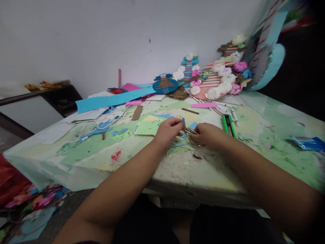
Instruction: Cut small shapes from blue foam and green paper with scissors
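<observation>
My left hand (168,131) pinches a small piece of blue paper (183,121) between thumb and fingertips, above the middle of the table. Close beside it, my right hand (208,135) is closed round a pair of scissors (189,130) with gold-coloured handles. The scissors point left, towards the blue piece; whether the blades touch it I cannot tell. Under and behind my left hand lie light green paper sheets (148,126). Small blue and green paper scraps (179,145) are scattered beneath both hands.
A green box cutter (229,126) lies right of my right hand, near several white markers (234,117). Decorated paper guitar shapes (165,85) lean along the wall. A long blue strip (114,100) and white cord (104,126) lie left. A blue packet (310,143) sits far right.
</observation>
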Tool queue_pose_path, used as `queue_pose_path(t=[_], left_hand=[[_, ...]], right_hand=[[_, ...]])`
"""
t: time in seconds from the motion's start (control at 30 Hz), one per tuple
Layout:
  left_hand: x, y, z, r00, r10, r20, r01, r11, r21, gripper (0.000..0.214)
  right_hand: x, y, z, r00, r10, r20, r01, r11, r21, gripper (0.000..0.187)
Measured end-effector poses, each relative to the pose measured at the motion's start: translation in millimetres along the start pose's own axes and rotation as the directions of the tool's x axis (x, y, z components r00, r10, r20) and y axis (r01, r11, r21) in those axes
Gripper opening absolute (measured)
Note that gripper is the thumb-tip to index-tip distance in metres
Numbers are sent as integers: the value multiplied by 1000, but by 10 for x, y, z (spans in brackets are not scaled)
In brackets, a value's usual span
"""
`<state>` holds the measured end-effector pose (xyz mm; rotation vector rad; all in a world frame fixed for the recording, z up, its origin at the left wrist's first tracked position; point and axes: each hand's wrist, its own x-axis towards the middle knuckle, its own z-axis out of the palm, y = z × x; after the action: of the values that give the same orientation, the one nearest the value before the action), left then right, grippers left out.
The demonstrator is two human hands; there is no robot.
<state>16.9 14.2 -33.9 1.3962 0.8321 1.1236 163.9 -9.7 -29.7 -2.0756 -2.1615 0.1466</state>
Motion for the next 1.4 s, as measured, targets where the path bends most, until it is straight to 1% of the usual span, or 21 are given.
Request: queue_pose_path(t=[0.03,0.1,0.17,0.23,0.3,0.4,0.47,0.57,0.63,0.73,0.8,0.97,1.1,1.27,1.33,1.4], left_hand=[[4,6,-8,1000,1,-20,-2,1000,-3,14],[14,22,-28,997,6,-78,-8,1000,-25,16],[23,39,-50,990,14,-142,-24,997,-67,18],[28,59,-70,984,16,-180,-36,994,-107,19],[28,83,-85,983,18,-181,-42,991,-129,19],[22,118,-98,989,39,-141,-56,991,-119,18],[19,126,-101,993,53,-106,-62,995,-82,17],[20,112,-99,995,67,-78,-69,997,-27,12],[22,96,-97,995,75,-67,-76,997,-13,10],[22,86,-95,996,80,-50,-81,997,-16,12],[18,90,-92,996,79,-40,-81,996,-29,12],[-1,96,-75,998,55,-29,-58,988,-140,15],[-9,91,-68,998,58,-31,-63,978,-197,14],[-15,111,-71,997,74,-26,-78,979,-189,14],[-15,119,-75,997,65,-36,-71,980,-184,17],[-12,120,-80,997,56,-44,-63,979,-195,21]], right_hand=[[4,9,-5,999,17,-34,-16,999,31,22],[9,31,-9,990,42,-136,-24,991,130,18],[6,41,-14,974,36,-225,29,961,277,18],[-14,28,-27,966,8,-259,102,906,410,23],[-50,-6,-50,970,-10,-242,125,876,465,31],[-114,-68,-79,979,-10,-205,99,898,428,41],[-145,-99,-79,978,-40,-204,120,909,399,43],[-158,-123,-46,969,-113,-217,190,907,375,41],[-155,-126,-19,963,-130,-235,211,909,359,36],[-159,-131,1,962,-111,-249,195,919,342,32],[-174,-146,-3,966,-108,-236,186,921,343,31],[-190,-196,-12,974,-110,-198,178,914,365,26],[-164,-193,-2,970,-72,-233,141,945,297,27],[-147,-157,-24,961,-59,-269,123,967,225,28],[-143,-145,-32,956,-44,-290,113,967,227,30],[-136,-136,-30,956,-13,-293,93,960,262,30]])
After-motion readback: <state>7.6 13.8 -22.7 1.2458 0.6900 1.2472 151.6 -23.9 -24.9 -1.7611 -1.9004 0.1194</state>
